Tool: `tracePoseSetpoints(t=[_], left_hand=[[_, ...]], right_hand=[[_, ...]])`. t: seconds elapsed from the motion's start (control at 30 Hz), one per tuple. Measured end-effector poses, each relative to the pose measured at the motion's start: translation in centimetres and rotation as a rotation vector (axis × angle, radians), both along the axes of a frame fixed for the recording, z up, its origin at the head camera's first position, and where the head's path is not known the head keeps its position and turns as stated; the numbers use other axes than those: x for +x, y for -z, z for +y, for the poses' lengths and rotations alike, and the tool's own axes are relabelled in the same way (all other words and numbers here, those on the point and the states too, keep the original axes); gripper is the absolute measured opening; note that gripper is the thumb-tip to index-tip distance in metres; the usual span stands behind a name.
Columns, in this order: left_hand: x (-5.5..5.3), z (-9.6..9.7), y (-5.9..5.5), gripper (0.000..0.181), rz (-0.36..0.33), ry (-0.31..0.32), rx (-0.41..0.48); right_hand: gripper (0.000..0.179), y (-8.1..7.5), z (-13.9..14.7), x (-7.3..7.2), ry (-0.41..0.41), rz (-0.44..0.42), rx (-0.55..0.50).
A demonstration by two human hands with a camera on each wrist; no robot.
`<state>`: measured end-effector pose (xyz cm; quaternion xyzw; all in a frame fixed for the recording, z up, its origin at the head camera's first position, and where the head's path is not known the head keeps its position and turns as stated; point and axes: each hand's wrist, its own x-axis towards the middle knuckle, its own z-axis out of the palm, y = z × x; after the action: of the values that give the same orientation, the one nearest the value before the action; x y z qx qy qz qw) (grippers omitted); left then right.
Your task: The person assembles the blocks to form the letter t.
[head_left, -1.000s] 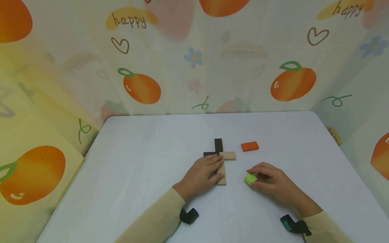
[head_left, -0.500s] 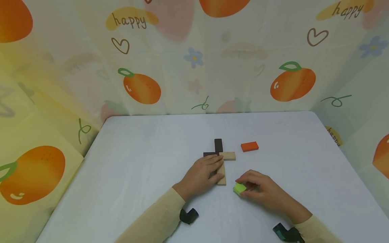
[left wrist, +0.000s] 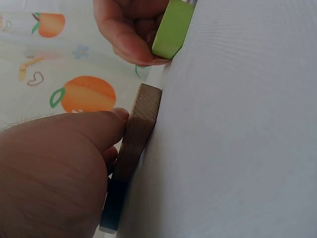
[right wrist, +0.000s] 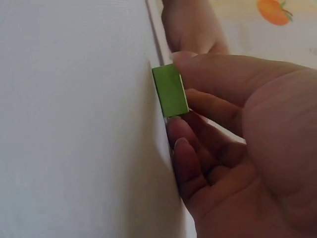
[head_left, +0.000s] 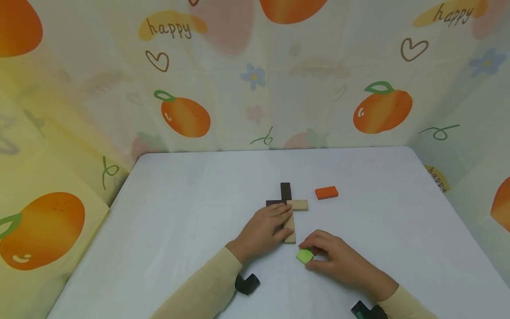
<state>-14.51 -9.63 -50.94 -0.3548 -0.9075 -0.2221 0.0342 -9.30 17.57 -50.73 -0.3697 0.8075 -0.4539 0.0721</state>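
My right hand (head_left: 334,257) pinches a light green block (head_left: 304,256) between thumb and fingers, low over the white table and just nearer to me than the wooden blocks. In the right wrist view the green block (right wrist: 170,90) sits at the fingertips. My left hand (head_left: 263,228) rests on a group of flat blocks, its fingers extended over their middle. Out from under it show a dark block (head_left: 285,191) pointing away, a dark block (head_left: 275,202) to the left, a pale wooden block (head_left: 299,204) to the right and another pale wooden block (head_left: 290,232) toward me. My left thumb touches that wooden block (left wrist: 140,121).
An orange-red block (head_left: 326,192) lies beyond and to the right of the group. The white table (head_left: 191,186) ends at the back against a patterned cloth (head_left: 231,110). Dark wrist devices sit by both cuffs, such as the left one (head_left: 247,284).
My right hand has moved left and toward me with the green block, ending just in front of the wooden blocks. The left hand has stayed in place.
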Motion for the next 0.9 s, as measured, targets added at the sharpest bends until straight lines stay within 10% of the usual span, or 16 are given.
tracePoseSetpoints(t=[0.9], left_hand=[[0.1, 0.0, -0.2, 0.056, 0.013, 0.007, 0.013]], right_hand=[[0.022, -0.7, -1.2, 0.1, 0.141, -0.037, 0.170]])
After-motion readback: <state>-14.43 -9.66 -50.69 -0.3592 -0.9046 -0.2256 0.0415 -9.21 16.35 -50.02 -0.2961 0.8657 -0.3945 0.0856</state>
